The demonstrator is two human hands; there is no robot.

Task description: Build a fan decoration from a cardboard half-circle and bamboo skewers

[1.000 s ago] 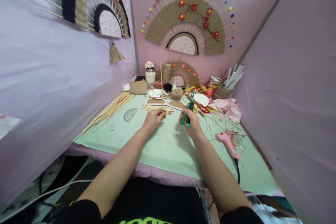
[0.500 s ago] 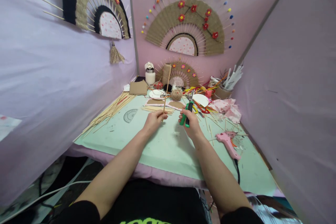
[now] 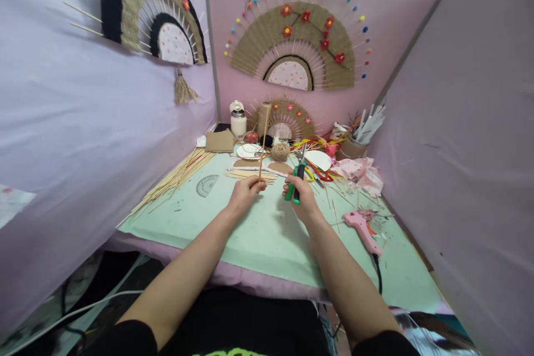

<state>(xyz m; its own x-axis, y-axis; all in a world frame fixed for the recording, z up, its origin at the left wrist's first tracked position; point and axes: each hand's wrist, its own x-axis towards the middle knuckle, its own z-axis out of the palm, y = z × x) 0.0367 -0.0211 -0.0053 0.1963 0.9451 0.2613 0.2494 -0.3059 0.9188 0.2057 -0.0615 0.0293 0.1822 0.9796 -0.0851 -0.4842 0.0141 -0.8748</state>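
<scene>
My left hand (image 3: 246, 193) pinches the lower end of a bundle of thin wooden sticks (image 3: 263, 142), held nearly upright above the table. To its right, my right hand (image 3: 303, 193) is wrapped round green-and-black pliers (image 3: 299, 178), their metal jaws pointing up and away from me. The pliers and the sticks are apart. Just behind my left hand lies a short row of cut sticks (image 3: 244, 176), in front of pink-edged cardboard half-circles (image 3: 279, 168). A ball of twine (image 3: 280, 151) sits beyond them.
Long sticks (image 3: 175, 178) are spread along the left side, near a clear protractor (image 3: 207, 185). A pink glue gun (image 3: 362, 229) with a black cord lies at the right. Behind stand a white jar (image 3: 238, 121) and a container (image 3: 352, 149) of glue sticks. Decorated fans (image 3: 250, 44) hang on the walls.
The bundle of sticks has tipped slightly to the left at its top. The pliers have shifted a touch downward; both hands keep their holds.
</scene>
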